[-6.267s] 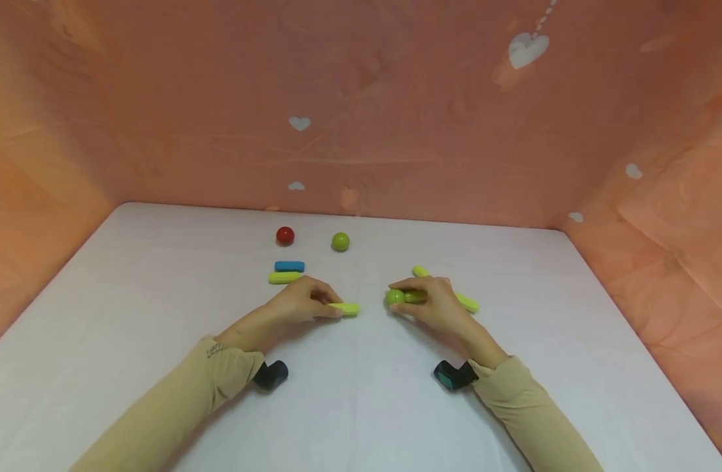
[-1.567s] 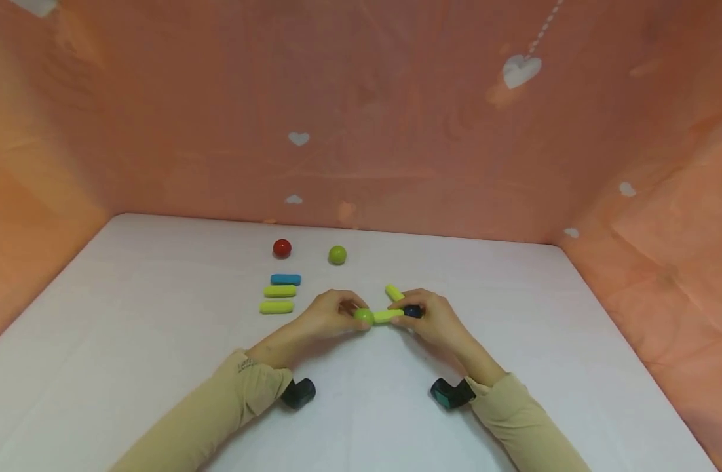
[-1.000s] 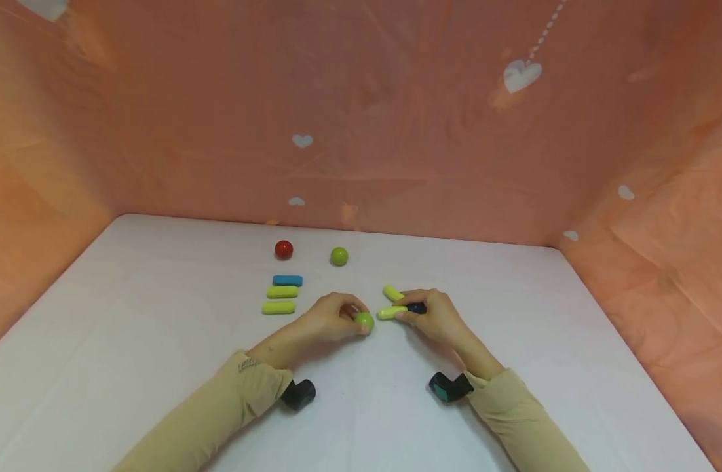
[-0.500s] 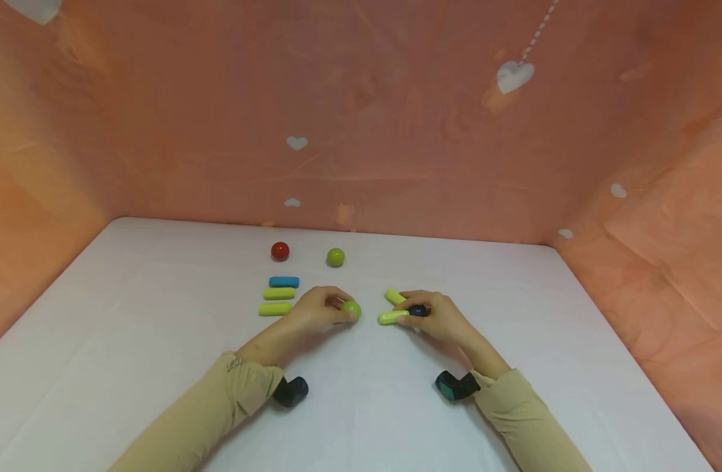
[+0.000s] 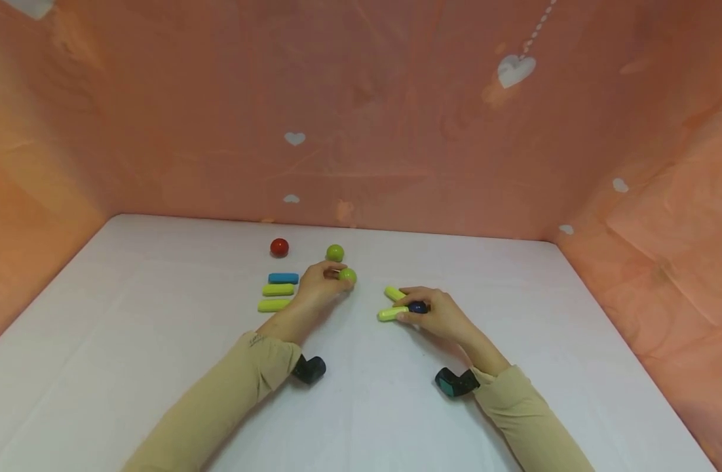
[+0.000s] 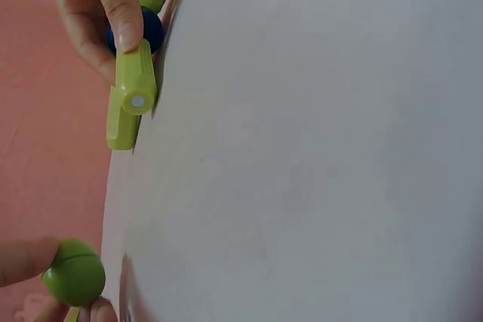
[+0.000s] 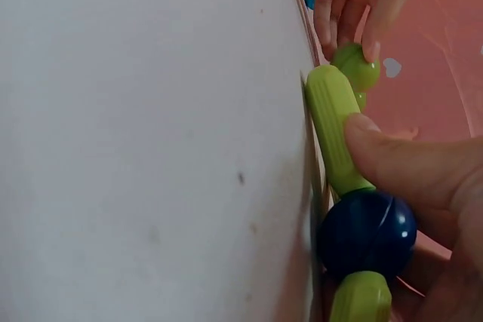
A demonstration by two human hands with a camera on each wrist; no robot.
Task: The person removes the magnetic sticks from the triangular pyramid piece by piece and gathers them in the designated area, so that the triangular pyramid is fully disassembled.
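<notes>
Your left hand [image 5: 317, 283] pinched a green ball [image 5: 347, 276] just above the table [image 5: 160, 367], beside another green ball [image 5: 335, 252]; your right hand [image 5: 436, 316] gripped a yellow-green rod [image 5: 392, 314] joined to a dark blue ball [image 5: 417, 307]. The rod's long axis ran left-right, free end toward the left hand. Best practice: a steady pinch, a gentle set-down.

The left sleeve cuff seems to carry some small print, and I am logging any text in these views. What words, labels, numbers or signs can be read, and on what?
Left sleeve cuff: small dark print, too small and blurred to read.
Backdrop: white heart shapes only, no words.
Sticks, balls and table: no text or numbers visible in any view.
</notes>
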